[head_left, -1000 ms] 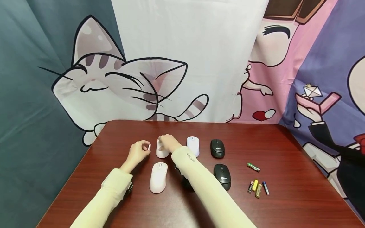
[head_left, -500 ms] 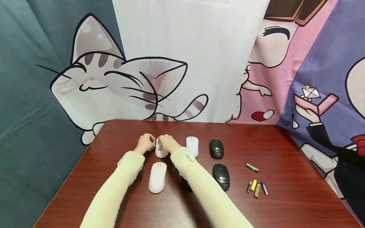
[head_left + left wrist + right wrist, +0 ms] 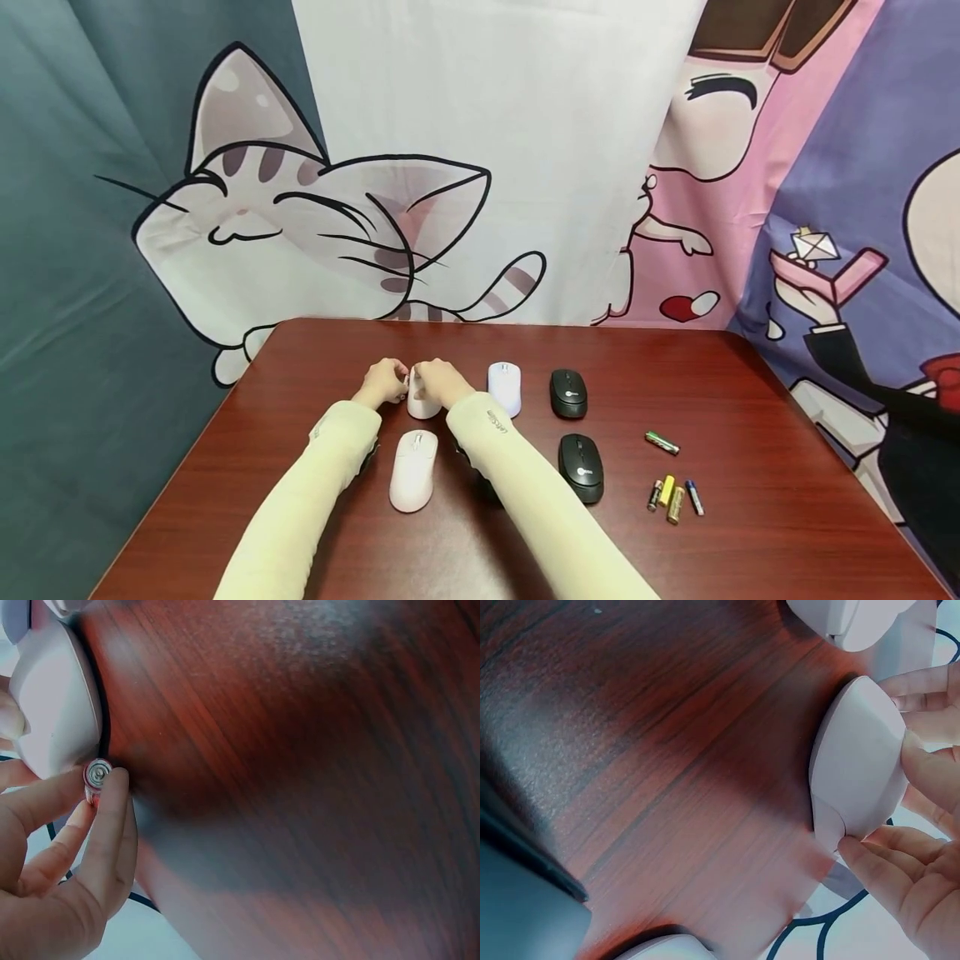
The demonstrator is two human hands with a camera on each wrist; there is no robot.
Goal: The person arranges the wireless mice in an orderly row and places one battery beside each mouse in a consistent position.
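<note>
In the head view, my left hand (image 3: 384, 382) pinches a small battery just left of a white computer mouse (image 3: 422, 402). The battery (image 3: 97, 775) shows its round metal end and a red edge between the fingertips in the left wrist view. My right hand (image 3: 442, 382) grips the same mouse at its far right part. Seen from the right wrist, the mouse (image 3: 859, 761) stays close to the tabletop, with the right hand's fingers on its front end and side. The left hand's fingers appear beyond it. Whether the battery touches the mouse, I cannot tell.
A second white mouse (image 3: 413, 472) lies nearer, and another white mouse (image 3: 505, 388) sits to the right. Two black mice, one farther (image 3: 568, 394) and one nearer, follow. A green battery (image 3: 662, 442) and several others lie at right. My right sleeve (image 3: 543, 487) partly covers something dark.
My left hand has moved right and slightly away with the battery, up to the mouse's left side. The right hand keeps its hold on the mouse, almost unmoved.
</note>
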